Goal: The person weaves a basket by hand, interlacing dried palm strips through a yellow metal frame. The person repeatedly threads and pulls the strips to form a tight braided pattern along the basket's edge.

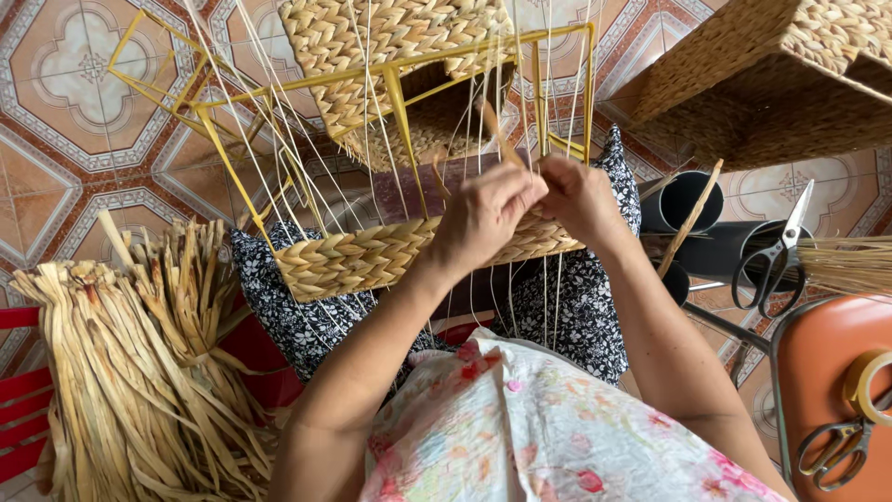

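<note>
Fingers of both the left hand (483, 216) and right hand (578, 197) pinch a straw strand (494, 130) (pale, dried) against the half-woven basket (372, 260) on its yellow frame (401, 112).

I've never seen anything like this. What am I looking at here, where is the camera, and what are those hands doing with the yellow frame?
There is one picture, taken by a camera worn on a person's head and looking down at their own lap. No machine is involved, only two bare hands. The left hand and right hand meet at the top edge of a woven band of dried plant fibre, pinching a fibre strand between the fingers. The band runs around a yellow wire frame strung with thin pale upright strands, so it looks like a half-made basket. It rests on a dark flowered cloth over the knees. At the left lies a bundle of dried fibre strips. On the patterned tile floor stand finished woven baskets. At the right are black-handled scissors, and an orange stool holding a tape roll and more scissors.
</note>
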